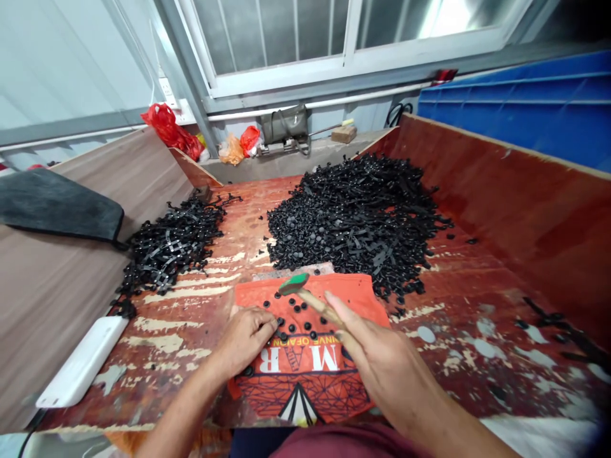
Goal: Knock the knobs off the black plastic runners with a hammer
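Note:
My right hand grips the wooden handle of a small hammer with a green head. The hammer head is over the far part of an orange printed cloth. My left hand rests on the cloth's left side, its thumb and forefinger pinched at a small round black piece. Several more small black pieces lie scattered on the cloth between my hands. Under the cloth's far edge a flat pale slab shows in part.
A large heap of small black parts lies beyond the cloth, a smaller heap to the left. A white power bank-like box is at the left. Boards wall the worn red table; a blue crate stands behind the right one.

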